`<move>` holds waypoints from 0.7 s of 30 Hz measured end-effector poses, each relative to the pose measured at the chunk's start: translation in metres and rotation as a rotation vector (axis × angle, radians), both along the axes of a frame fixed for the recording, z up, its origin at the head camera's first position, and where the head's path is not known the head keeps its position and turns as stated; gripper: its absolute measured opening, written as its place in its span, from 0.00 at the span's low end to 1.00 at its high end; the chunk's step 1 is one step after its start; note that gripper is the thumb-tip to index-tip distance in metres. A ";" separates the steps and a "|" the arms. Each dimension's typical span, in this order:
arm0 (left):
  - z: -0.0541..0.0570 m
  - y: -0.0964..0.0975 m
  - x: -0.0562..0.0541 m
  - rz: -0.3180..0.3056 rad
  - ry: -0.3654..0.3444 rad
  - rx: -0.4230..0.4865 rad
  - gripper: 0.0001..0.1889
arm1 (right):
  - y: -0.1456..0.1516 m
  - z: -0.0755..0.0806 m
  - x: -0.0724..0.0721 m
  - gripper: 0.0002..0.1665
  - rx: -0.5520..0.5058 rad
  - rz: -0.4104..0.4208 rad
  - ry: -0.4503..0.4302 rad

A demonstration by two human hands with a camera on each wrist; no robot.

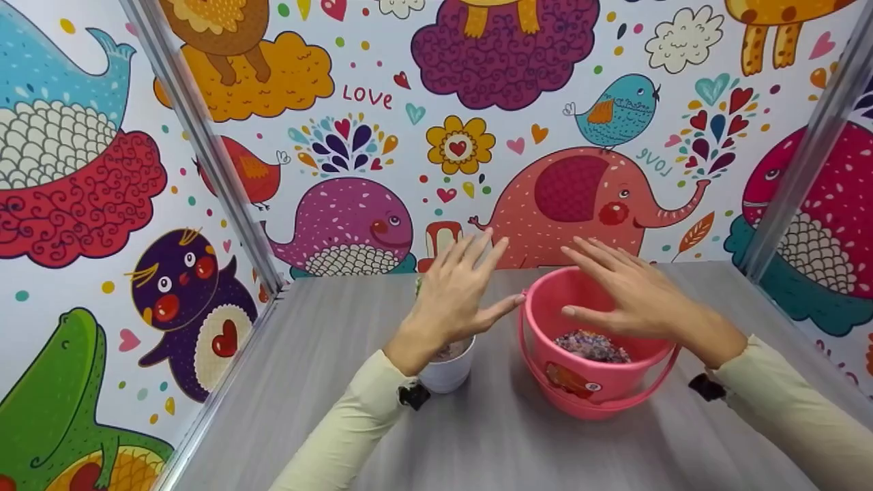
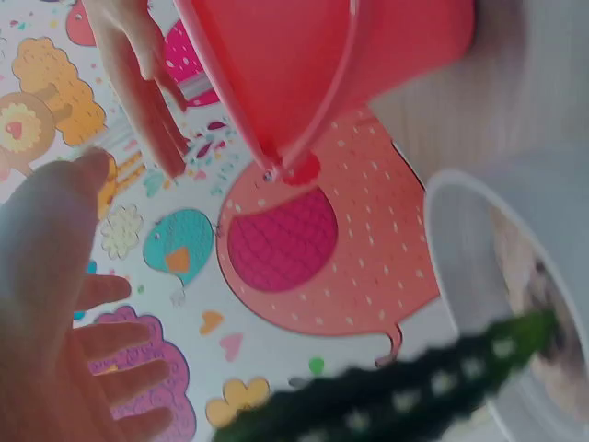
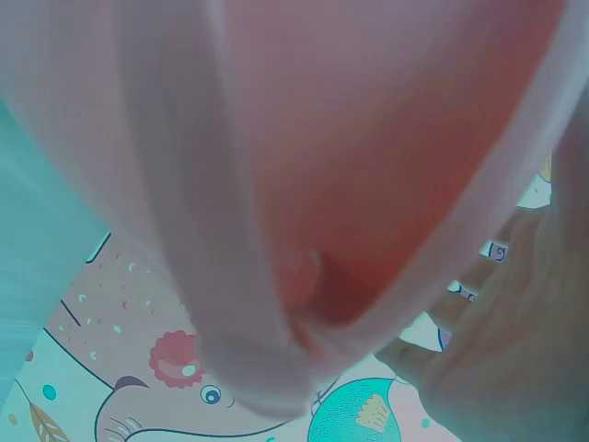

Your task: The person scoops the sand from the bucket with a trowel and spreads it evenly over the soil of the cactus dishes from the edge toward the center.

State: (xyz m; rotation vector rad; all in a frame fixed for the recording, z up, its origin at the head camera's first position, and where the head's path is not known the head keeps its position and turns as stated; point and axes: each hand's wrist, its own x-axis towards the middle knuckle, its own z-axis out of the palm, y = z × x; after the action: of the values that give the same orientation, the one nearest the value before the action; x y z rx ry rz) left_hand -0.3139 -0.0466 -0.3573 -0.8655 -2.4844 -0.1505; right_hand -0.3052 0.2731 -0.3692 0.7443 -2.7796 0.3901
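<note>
My left hand point(image 1: 450, 293) hovers over a small white pot point(image 1: 447, 376), fingers spread and holding nothing. In the left wrist view, a dark green, pale-spotted cactus-like plant point(image 2: 405, 391) rises out of the pot; from the head it is mostly hidden behind the left hand. Beside the pot, to the right, stands a pink bucket point(image 1: 634, 380) with multicoloured gravel point(image 1: 592, 346) at its bottom. Over the bucket's right side, my right hand point(image 1: 631, 293) is held with straight fingers and nothing in it. The bucket's wall fills most of the right wrist view.
Pot and bucket stand on a grey wood-grain table point(image 1: 327, 341). Panels printed with cartoon animals close it in at the back and both sides, joined by metal corner posts point(image 1: 204, 136). The bucket's pink handle point(image 1: 655, 385) hangs down in front.
</note>
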 end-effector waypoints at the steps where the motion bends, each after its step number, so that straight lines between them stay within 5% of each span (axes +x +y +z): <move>1: -0.001 0.004 0.002 -0.007 -0.001 0.003 0.48 | 0.001 -0.001 0.001 0.59 0.006 0.003 0.006; 7: -0.017 0.025 0.005 -0.054 -0.055 0.049 0.45 | 0.004 -0.006 0.007 0.54 0.029 0.006 0.023; 14: -0.044 0.048 0.001 -0.095 -0.235 0.161 0.41 | 0.004 -0.012 0.010 0.42 0.057 -0.001 -0.056; 21: -0.070 0.060 -0.005 -0.099 -0.414 0.337 0.37 | 0.001 -0.018 0.011 0.22 0.015 0.118 -0.202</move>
State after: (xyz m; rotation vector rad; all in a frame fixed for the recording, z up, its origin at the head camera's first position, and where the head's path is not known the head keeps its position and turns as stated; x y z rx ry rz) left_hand -0.3186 0.0132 -0.4277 -0.8780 -2.6698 -0.8323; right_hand -0.2945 0.2738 -0.3875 0.9232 -2.9360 0.4921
